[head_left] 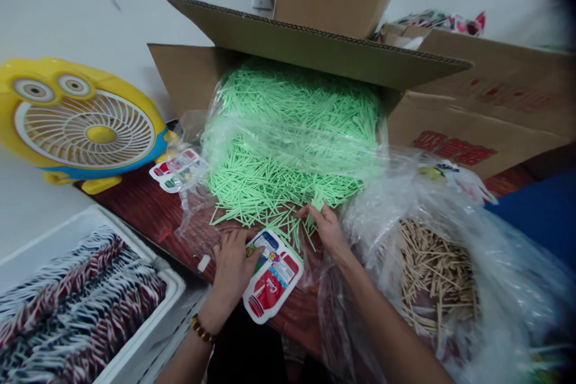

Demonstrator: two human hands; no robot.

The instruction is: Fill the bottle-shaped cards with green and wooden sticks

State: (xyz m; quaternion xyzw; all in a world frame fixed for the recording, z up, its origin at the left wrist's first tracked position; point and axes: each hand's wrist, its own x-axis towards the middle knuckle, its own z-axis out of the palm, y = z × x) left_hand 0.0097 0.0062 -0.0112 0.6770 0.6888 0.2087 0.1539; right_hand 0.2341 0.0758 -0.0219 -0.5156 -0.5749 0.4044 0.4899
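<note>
My left hand (234, 263), with a beaded bracelet at its wrist, grips the left edge of a flat printed pack (275, 283). The pack shows a red cola cup and lies tilted over the table's front edge. My right hand (328, 227) is closed, its fingertips pinching a few thin green sticks (317, 201) at the front of a large heap. That heap of green sticks (288, 162) spills from a clear plastic bag in a cardboard box onto the table. Loose sticks lie between my two hands, just behind the pack.
A white foam box (173, 282) full of upright packs stands at left, below a yellow fan (101, 132). Another printed pack (177, 168) lies beside the bag. To the right, brown sticks (436, 270) sit in clear plastic, before a cardboard box (477, 126). The open box's flap (315, 42) rises behind.
</note>
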